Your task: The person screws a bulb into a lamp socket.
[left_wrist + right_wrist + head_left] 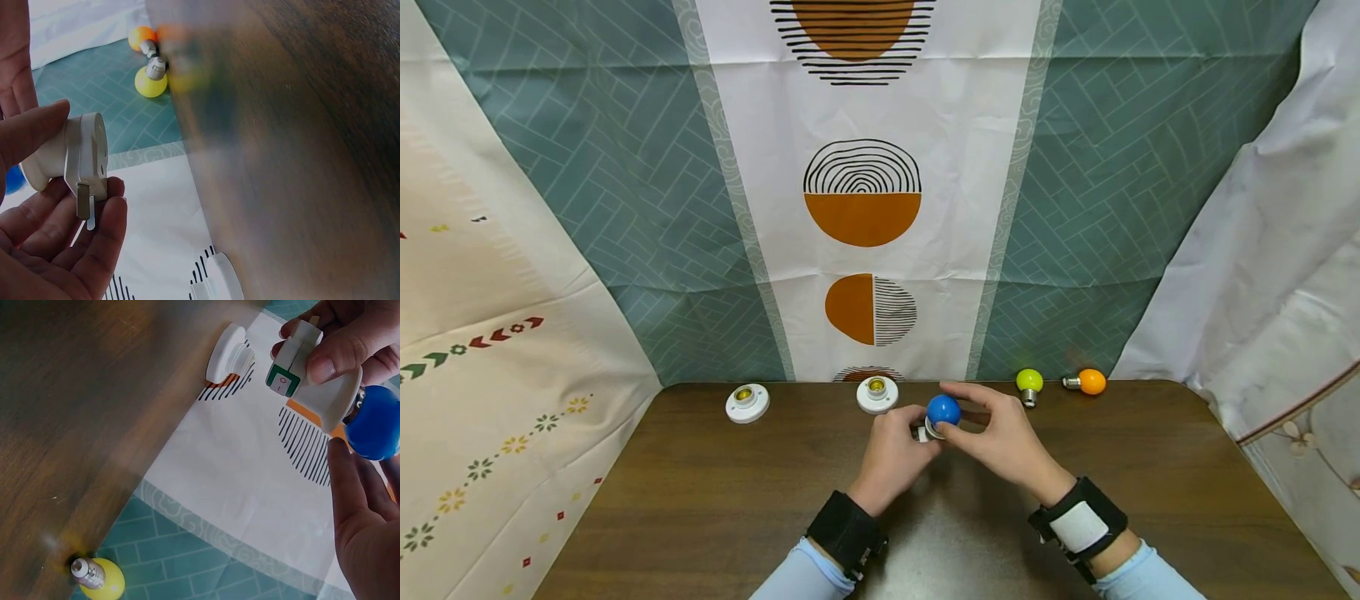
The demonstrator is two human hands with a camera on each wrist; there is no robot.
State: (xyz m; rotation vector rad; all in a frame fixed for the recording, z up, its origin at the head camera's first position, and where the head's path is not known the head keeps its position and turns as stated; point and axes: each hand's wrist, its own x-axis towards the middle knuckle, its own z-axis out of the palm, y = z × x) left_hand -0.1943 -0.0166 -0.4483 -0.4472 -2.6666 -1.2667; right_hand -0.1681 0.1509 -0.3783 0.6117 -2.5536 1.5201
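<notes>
My left hand grips a white plug-in lamp socket, its thumb on one side and fingers on the other. Metal plug prongs show at the socket's back, and a small green-edged switch sits on its side. A blue light bulb stands in the socket's mouth, a bit of its metal screw base showing. Around the bulb my right hand spreads its fairly straight fingers, the thumb at the bulb's near lower edge and the index finger beyond it. Both hands are over the brown table.
Two round white lamp holders stand along the table's back edge, the other holder just beyond my left hand. Back right lie a yellow-green bulb and an orange bulb. A patterned curtain hangs behind the table.
</notes>
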